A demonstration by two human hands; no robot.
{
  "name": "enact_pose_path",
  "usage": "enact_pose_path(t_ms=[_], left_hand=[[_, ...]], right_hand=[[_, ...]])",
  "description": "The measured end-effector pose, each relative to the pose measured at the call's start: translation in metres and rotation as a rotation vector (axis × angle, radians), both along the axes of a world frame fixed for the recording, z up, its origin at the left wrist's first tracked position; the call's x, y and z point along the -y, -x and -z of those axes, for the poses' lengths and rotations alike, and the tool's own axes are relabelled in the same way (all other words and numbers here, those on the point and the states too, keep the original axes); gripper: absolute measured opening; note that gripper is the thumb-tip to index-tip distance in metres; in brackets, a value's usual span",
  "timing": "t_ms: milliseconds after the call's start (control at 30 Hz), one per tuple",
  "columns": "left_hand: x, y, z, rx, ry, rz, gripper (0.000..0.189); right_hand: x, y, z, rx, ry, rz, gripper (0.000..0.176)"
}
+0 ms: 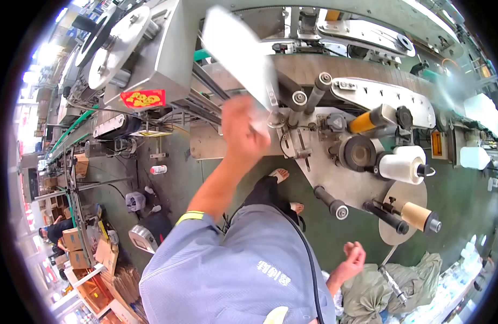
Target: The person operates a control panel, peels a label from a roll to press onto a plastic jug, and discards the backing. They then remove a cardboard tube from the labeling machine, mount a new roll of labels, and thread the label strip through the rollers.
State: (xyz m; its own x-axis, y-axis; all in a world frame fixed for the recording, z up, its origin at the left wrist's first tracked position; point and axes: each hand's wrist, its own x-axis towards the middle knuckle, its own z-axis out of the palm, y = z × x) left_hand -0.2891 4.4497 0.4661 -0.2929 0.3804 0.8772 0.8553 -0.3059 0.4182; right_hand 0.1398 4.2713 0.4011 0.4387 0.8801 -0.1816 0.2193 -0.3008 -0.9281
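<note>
White object (238, 48), possibly a sheet, pinched in left fingers (261, 139); right fingers (358, 254) half-open, curled.

From the head, one wide view faces down over both hands (244, 131).

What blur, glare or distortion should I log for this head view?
Head view: fisheye bending with black corners; left hand and the white object it holds smeared by motion, the object washed out; glare along the left edge; hazy patch at upper right; red sticker fairly crisp.
</note>
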Motion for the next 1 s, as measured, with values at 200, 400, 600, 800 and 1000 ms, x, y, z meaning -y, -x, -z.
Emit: enact_pose_path(t_ms=[200, 400, 600, 800, 1000], left_hand=[[0.035, -0.075, -0.039, -0.477, 0.088, 0.405, 0.010], [0.040, -0.110, -0.069, -0.760, -0.035, 0.604, 0.010], [0.058, -0.137, -0.057, -0.899, 0.060, 0.799, 0.016], [0.066, -0.143, -0.054, -0.483, 0.238, 0.959, 0.049], [0.071, -0.155, -0.047, 0.562, 0.622, 1.169, 0.091]], right_hand=[[-0.072, 0.040, -0.137, -0.574, -0.215, -0.422, 0.093], [-0.100, 0.073, -0.162, -0.764, -0.108, -0.549, 0.108], [-0.076, 0.063, -0.135, -0.798, 0.043, -0.132, 0.049], [-0.033, 0.048, -0.131, -0.863, -0.240, 0.040, 0.049], [-0.001, 0.049, -0.125, -0.706, -0.424, 0.075, 0.052]])
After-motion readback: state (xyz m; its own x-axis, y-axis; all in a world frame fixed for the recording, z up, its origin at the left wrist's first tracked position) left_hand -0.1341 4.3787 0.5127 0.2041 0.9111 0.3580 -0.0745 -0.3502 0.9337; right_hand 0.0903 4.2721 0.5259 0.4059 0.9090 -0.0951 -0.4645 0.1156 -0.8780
